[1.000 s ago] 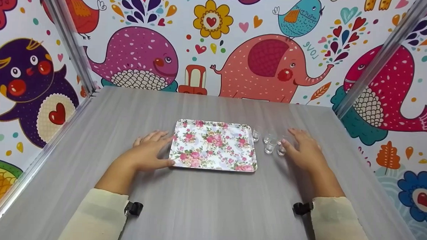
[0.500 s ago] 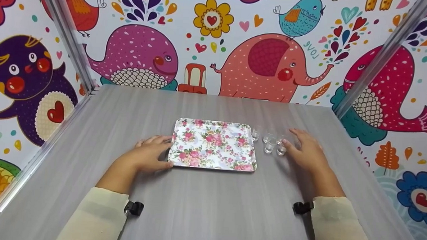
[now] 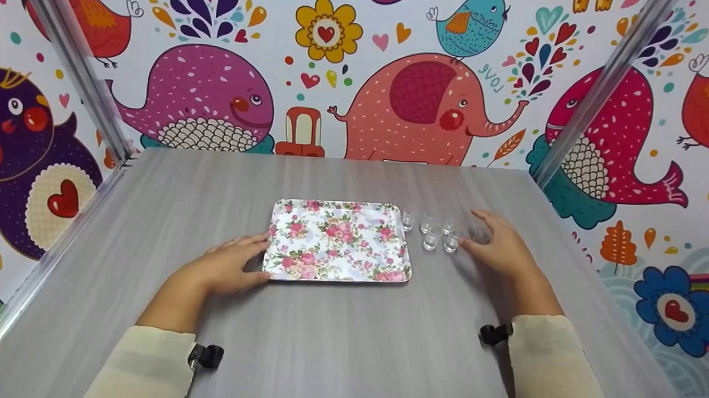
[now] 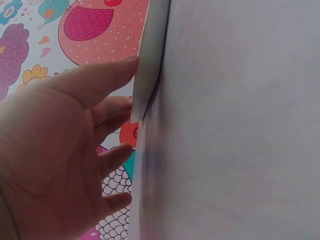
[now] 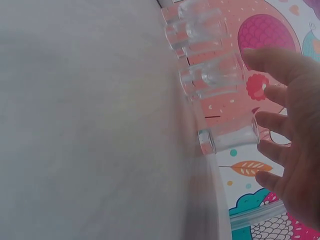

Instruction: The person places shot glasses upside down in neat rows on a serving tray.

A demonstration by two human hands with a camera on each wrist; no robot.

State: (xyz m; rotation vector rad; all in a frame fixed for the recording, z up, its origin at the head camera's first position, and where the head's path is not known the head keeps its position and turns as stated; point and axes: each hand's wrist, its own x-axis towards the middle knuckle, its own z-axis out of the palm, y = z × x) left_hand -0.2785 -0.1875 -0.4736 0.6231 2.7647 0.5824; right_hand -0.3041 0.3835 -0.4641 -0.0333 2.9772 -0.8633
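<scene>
A white floral tray lies flat on the table. My left hand rests at its left side, with the thumb touching the rim near the front corner; the left wrist view shows the thumb against the tray's edge and the other fingers spread. Right of the tray stand several small clear shot glasses, one close against the tray's edge. My right hand is beside the rightmost glasses, fingers apart and gripping nothing. In the right wrist view its fingertips are close to a glass; contact is unclear.
The grey table runs back to a wall with cartoon animals. Metal posts stand at the back corners. A small black camera sits on each wrist.
The head view has turned slightly right, so the scene sits further left. My right hand has drawn slightly right of the glasses, showing more of them. My left hand stays at the tray.
</scene>
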